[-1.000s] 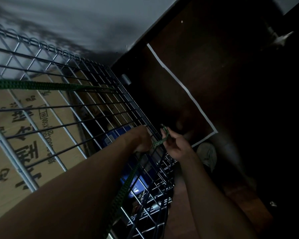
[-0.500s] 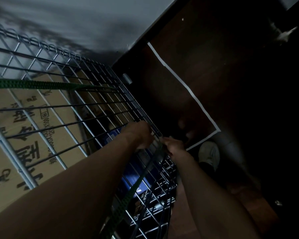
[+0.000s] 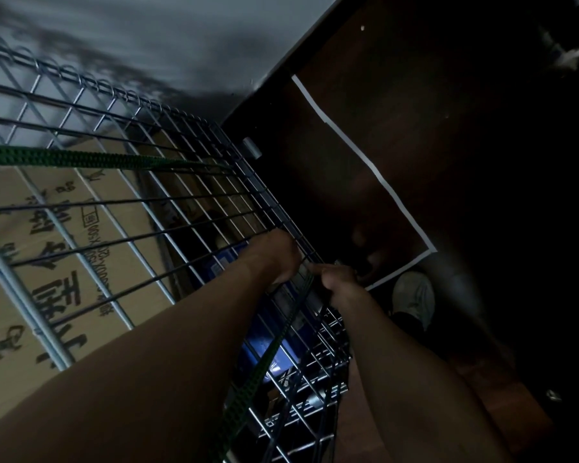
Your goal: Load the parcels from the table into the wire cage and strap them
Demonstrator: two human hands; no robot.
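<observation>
1. Already the parcels look loaded: a brown cardboard box with black printed characters [image 3: 64,262] and a blue parcel [image 3: 261,342] sit inside the silver wire cage [image 3: 81,105]; no table is in view.
2. A green woven strap [image 3: 81,159] runs across the cage top and down its near side, so strapping seems under way, with fastening probably left.
3. The right hand [image 3: 340,279] grips the strap at the cage's upper edge, fingers curled. The left hand [image 3: 278,259] sits just beside it, fingers hidden, so I cannot tell its grip.
4. Below lies a dark brown floor [image 3: 415,128] marked with white tape [image 3: 358,152], against a grey wall [image 3: 147,28]; the room is dim.
</observation>
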